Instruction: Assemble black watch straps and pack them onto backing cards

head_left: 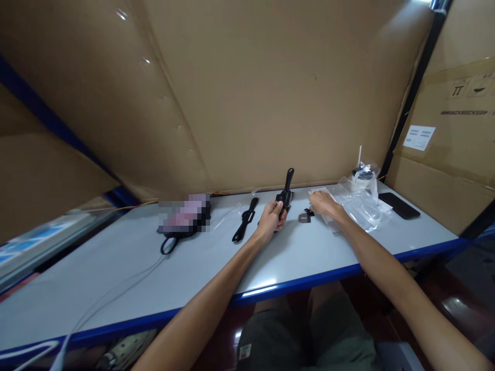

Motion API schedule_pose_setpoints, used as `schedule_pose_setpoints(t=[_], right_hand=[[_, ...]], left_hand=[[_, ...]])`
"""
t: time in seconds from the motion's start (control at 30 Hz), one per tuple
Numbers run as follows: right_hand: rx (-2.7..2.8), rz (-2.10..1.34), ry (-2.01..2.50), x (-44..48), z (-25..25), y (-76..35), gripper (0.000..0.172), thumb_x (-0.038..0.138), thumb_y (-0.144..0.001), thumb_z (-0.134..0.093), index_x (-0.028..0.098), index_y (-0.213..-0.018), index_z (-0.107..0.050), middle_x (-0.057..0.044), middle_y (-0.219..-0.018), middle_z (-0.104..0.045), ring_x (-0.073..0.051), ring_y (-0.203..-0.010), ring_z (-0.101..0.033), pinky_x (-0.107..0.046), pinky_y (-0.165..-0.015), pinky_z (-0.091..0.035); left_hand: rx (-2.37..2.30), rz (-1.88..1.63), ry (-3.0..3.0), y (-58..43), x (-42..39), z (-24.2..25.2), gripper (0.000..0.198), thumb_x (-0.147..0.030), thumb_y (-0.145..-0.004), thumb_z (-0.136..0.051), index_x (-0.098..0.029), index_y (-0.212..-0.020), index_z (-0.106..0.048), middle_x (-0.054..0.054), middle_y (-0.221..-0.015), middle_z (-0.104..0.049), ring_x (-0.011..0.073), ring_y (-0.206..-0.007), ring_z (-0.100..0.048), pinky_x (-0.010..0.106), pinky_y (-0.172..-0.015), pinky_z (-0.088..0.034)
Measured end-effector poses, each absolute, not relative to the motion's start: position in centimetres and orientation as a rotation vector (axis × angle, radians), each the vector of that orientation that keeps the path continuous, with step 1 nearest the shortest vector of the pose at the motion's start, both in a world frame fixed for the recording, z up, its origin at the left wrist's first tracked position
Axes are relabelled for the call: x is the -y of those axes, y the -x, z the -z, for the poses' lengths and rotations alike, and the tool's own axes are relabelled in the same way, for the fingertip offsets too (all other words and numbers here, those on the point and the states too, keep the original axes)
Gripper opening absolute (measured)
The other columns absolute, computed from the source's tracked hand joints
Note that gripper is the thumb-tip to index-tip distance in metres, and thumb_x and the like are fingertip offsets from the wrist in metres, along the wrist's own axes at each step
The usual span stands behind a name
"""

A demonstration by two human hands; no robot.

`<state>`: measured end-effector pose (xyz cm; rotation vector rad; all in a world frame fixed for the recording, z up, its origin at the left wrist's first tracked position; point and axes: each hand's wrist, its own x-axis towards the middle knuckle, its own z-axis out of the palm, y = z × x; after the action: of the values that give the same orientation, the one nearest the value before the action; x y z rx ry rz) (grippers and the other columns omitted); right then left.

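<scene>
black handled tool (pixel 286 195), held to the left of the clear plastic wrapping (pixel 361 208), is gripped near its middle by the closed fingers of the left hand (pixel 270 219). at the wrapping's left edge, beside small dark plates (pixel 304 218), the right hand (pixel 323 202) bends downward, its fingertips too obscured to tell whether they hold anything. the tool probably handles as stiff and solid, its glossy handle somewhat slippery, the central body offering the surest hold.
</scene>
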<state>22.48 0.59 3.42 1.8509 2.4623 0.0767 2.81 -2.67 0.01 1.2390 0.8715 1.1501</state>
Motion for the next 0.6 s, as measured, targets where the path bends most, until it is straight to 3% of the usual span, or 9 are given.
schedule_pose_setpoints(t=[0.4, 0.5, 0.6], right_hand=[[-2.452, -0.081, -1.851, -1.1, -3.2, -23.0, 0.030, 0.017, -0.090, -0.059, 0.007, -0.114, -0.073, -0.023, -0.123, -0.071, -0.030, -0.111, -0.067, -0.031, -0.085, -0.048], [-2.478, -0.065, -1.874, -1.6, -2.8, -23.2, 0.026, 0.022, -0.085, -0.065, 0.008, -0.105, -0.075, -0.023, -0.119, -0.072, -0.030, -0.107, -0.068, -0.031, -0.081, -0.047], [-2.613, 0.123, -1.958, -2.5, -2.3, -23.6, 0.015, 0.022, -0.082, -0.066, 0.010, -0.086, -0.074, -0.016, -0.100, -0.076, -0.025, -0.095, -0.069, -0.028, -0.075, -0.045]], left_hand=[[-0.867, -1.156, -1.254, -2.7, 2.1, 0.5, 0.037, -0.047, -0.090, -0.062, -0.023, -0.078, -0.038, -0.009, -0.054, -0.039, 0.0042, -0.037, -0.026, 0.014, -0.035, -0.013], [-0.867, -1.147, -1.244, -2.7, 2.0, 0.6, 0.038, -0.047, -0.090, -0.063, -0.023, -0.078, -0.037, -0.009, -0.054, -0.040, 0.0042, -0.037, -0.026, 0.014, -0.035, -0.013], [-0.867, -1.143, -1.239, -2.7, 2.0, 0.7, 0.037, -0.047, -0.091, -0.062, -0.023, -0.078, -0.037, -0.009, -0.054, -0.040, 0.0044, -0.037, -0.026, 0.015, -0.035, -0.013]])
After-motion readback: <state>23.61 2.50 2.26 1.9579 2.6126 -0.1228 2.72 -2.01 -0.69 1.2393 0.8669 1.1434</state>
